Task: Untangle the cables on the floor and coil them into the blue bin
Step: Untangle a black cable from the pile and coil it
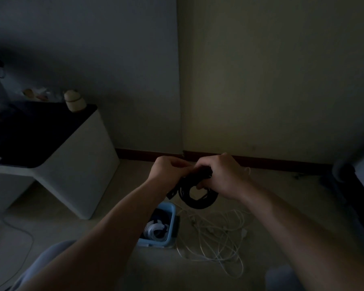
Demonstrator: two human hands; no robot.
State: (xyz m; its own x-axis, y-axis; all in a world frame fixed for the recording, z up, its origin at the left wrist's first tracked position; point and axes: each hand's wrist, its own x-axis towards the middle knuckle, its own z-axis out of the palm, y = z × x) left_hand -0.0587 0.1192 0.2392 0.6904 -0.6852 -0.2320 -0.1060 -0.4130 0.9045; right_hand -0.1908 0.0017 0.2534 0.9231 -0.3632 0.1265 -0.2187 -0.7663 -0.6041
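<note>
Head view: both the left hand (168,170) and the right hand (223,177) have their fingers clenched on a black cable coil (198,199), held above the blue bin (153,243) at 6 o'clock. If either grip slackens, the loops will likely spring apart. The dangling end could snag the white tangle (214,234) on the floor, at the bin's 3 o'clock.
</note>
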